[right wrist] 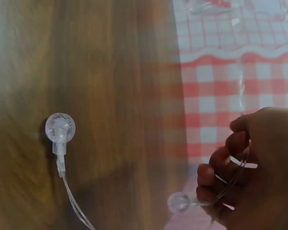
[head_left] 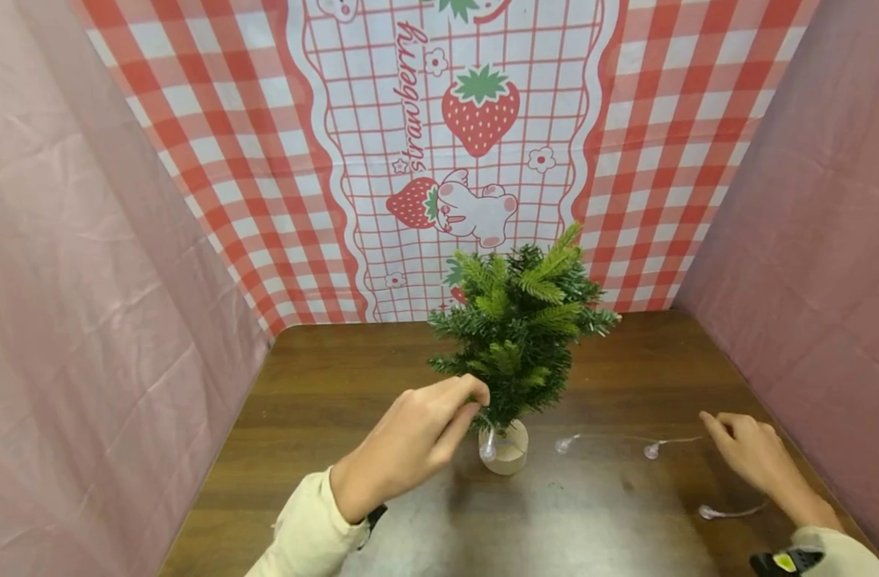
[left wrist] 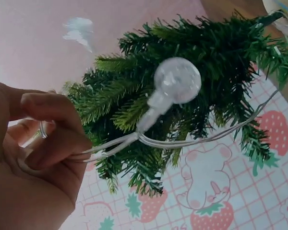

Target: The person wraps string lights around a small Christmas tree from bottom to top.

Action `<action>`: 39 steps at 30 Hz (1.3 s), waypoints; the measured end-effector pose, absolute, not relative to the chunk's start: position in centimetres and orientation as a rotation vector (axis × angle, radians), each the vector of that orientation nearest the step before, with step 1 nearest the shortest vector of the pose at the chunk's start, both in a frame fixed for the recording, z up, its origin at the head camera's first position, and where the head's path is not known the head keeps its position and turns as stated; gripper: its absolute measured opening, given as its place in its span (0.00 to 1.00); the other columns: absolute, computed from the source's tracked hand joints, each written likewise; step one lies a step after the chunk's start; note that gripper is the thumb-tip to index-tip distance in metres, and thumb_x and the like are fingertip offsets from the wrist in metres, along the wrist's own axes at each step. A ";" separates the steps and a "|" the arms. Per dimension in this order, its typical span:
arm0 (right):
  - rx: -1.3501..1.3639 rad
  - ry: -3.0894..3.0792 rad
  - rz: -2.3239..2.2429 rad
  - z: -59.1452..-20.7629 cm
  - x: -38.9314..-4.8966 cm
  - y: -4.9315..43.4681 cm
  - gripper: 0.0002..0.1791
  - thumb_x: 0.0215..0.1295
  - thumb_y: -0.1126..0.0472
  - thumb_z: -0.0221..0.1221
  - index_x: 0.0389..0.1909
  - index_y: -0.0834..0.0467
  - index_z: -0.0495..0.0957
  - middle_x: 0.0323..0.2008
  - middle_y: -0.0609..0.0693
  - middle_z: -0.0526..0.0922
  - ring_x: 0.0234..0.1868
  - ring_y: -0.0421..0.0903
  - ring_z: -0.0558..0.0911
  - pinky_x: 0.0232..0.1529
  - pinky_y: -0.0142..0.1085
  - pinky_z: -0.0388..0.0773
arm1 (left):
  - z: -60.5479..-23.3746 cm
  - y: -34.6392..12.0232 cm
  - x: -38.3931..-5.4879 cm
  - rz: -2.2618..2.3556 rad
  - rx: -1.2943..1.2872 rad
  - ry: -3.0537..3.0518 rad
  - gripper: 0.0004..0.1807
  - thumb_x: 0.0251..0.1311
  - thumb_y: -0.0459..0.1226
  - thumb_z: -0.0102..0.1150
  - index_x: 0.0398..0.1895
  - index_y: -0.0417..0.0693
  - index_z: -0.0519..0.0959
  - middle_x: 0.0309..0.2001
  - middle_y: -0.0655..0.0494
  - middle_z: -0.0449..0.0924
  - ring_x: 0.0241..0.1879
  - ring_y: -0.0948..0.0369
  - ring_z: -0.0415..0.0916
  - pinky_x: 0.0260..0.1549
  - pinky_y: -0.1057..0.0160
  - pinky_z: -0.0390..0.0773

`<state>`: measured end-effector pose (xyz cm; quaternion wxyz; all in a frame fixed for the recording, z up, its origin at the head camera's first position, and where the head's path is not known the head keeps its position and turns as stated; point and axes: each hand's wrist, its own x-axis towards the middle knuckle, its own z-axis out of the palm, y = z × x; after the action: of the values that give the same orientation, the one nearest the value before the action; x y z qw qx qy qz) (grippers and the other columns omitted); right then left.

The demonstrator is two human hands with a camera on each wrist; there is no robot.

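A cream sleeve (head_left: 302, 521) is looming nearest me; its left hand (head_left: 406, 433) is pinching a clear globe-bulb light string (head_left: 651, 451) by the artificial fir's (head_left: 518, 328) lower branches, the right hand (head_left: 752, 453) gripping its wire near the table's (head_left: 302, 401) right edge. Positioning, I'm judging; next calling for slack. The string's stretching left-to-right, the fir standing upright.

Pale glare on the tabletop (head_left: 590, 525), wrist views dim, perhaps slightly blurred.
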<state>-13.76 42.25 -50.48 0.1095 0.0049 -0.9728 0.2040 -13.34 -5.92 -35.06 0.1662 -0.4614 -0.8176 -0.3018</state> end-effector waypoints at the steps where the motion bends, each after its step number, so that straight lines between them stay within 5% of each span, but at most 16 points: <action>1: 0.008 -2.846 0.599 -50.6 -14.3 42.7 0.26 0.80 0.51 0.45 0.16 0.53 0.60 0.14 0.44 0.58 0.15 0.39 0.56 0.17 0.33 0.54 | -35.1 -5.9 -13.4 -0.849 -1.334 -2.329 0.07 0.73 0.32 0.49 0.47 0.50 0.76 0.41 0.62 0.81 0.31 0.72 0.70 0.31 0.75 0.74; 12: 0.074 -2.764 0.616 -50.3 -20.1 43.9 0.22 0.77 0.52 0.50 0.20 0.54 0.69 0.14 0.45 0.67 0.15 0.41 0.64 0.19 0.35 0.58 | -35.7 -4.9 -13.2 -0.878 -1.449 -2.362 0.07 0.73 0.32 0.50 0.48 0.49 0.76 0.39 0.63 0.81 0.25 0.72 0.63 0.26 0.78 0.65; 19: 0.358 -2.596 1.039 -45.5 -18.2 33.3 0.06 0.73 0.57 0.58 0.40 0.52 0.84 0.31 0.47 0.86 0.21 0.33 0.79 0.23 0.30 0.74 | -36.2 -4.3 -13.0 -0.932 -1.492 -2.280 0.08 0.72 0.30 0.50 0.48 0.51 0.76 0.39 0.64 0.81 0.26 0.75 0.66 0.28 0.81 0.68; 23: 0.747 -2.540 1.394 -42.2 -14.2 25.6 0.14 0.75 0.65 0.53 0.55 0.52 0.80 0.47 0.48 0.85 0.39 0.40 0.84 0.37 0.34 0.81 | -36.3 -3.5 -13.2 -0.912 -1.488 -2.244 0.09 0.71 0.30 0.52 0.49 0.49 0.76 0.40 0.62 0.82 0.31 0.75 0.72 0.32 0.81 0.72; 26: 1.036 -2.504 1.661 -41.1 -11.8 21.6 0.21 0.76 0.69 0.47 0.65 0.53 0.73 0.60 0.48 0.79 0.59 0.41 0.78 0.54 0.33 0.77 | -36.3 -2.9 -13.2 -0.916 -1.484 -2.230 0.08 0.72 0.31 0.52 0.49 0.48 0.76 0.41 0.60 0.82 0.30 0.75 0.72 0.32 0.82 0.72; 29: 1.249 -2.357 1.982 -40.9 -10.7 19.8 0.20 0.77 0.74 0.40 0.57 0.59 0.76 0.53 0.53 0.83 0.53 0.44 0.81 0.51 0.36 0.79 | -36.3 -2.5 -13.2 -0.932 -1.483 -2.230 0.07 0.73 0.33 0.51 0.50 0.48 0.76 0.39 0.60 0.82 0.29 0.76 0.71 0.31 0.82 0.71; 32: 1.380 -2.112 2.221 -40.9 -10.7 19.9 0.20 0.75 0.80 0.32 0.37 0.64 0.72 0.30 0.58 0.81 0.32 0.50 0.83 0.34 0.42 0.81 | -36.5 -2.6 -13.1 -0.951 -1.488 -2.266 0.08 0.75 0.36 0.49 0.50 0.48 0.76 0.35 0.62 0.81 0.26 0.77 0.67 0.28 0.83 0.69; 35: 1.401 -1.960 2.287 -40.8 -10.9 21.3 0.20 0.72 0.83 0.28 0.29 0.65 0.65 0.19 0.56 0.68 0.15 0.48 0.71 0.17 0.38 0.72 | -36.8 -3.1 -13.2 -0.971 -1.491 -2.307 0.08 0.76 0.38 0.48 0.48 0.49 0.77 0.35 0.63 0.81 0.27 0.79 0.68 0.28 0.83 0.69; 39: 1.265 -2.035 2.209 -40.1 -11.0 23.6 0.20 0.71 0.83 0.33 0.28 0.63 0.66 0.17 0.52 0.60 0.12 0.45 0.57 0.10 0.30 0.58 | -37.5 -4.2 -13.4 -1.001 -1.503 -2.334 0.08 0.75 0.36 0.50 0.47 0.48 0.80 0.40 0.61 0.83 0.34 0.77 0.74 0.35 0.82 0.73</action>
<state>-11.04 23.61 -40.12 -0.0587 0.3876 -0.6232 0.6767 -13.43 -4.16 -37.46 0.0950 -0.5071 -0.7872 -0.3378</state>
